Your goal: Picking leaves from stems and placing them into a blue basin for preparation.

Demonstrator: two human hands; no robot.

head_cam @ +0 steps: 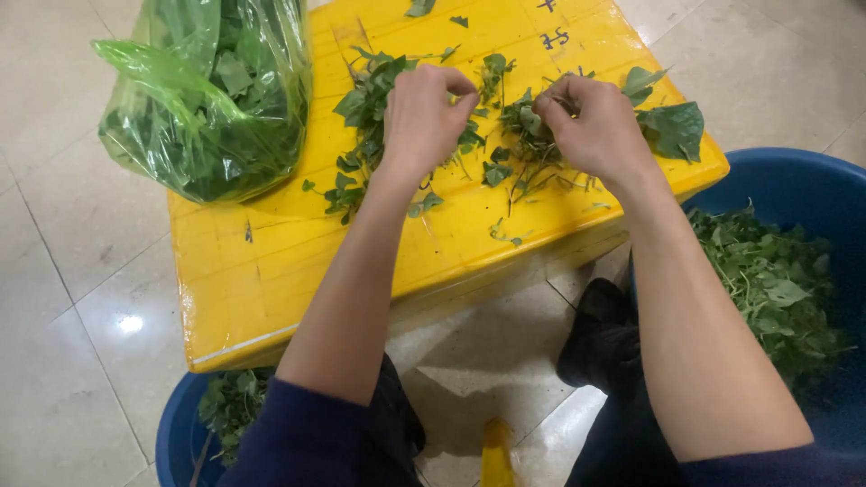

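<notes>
1. The leafy sprigs (528, 135) lie in a loose scatter on the top of the yellow box (271, 271), toward its far half, and both hands work among them.
2. The left hand (424, 117) is curled narrow over the scatter, thumb and forefinger pinched together at a stem near the middle of the yellow box's top; what exactly sits between the fingertips is too small to tell, though it looks like a thin green stalk.
3. The right hand (591, 122) is likewise curled tight, its fingers closed on a small bunch of sprigs just right of the left hand, above the yellow box's right half.
4. A large single leaf (675, 128) lies flat near the yellow box's right edge, just beside the right hand.
5. A green plastic bag (212, 99) stuffed with more greens rests on the yellow box's far left corner and overhangs its left edge.
6. A blue tub (794, 180) holding a heap of picked greens stands on the floor just right of the yellow box.
7. A second blue basin (176, 433) with a few greens shows partly below the yellow box's near left corner.
8. Pale tiled floor (63, 271) surrounds the yellow box.
</notes>
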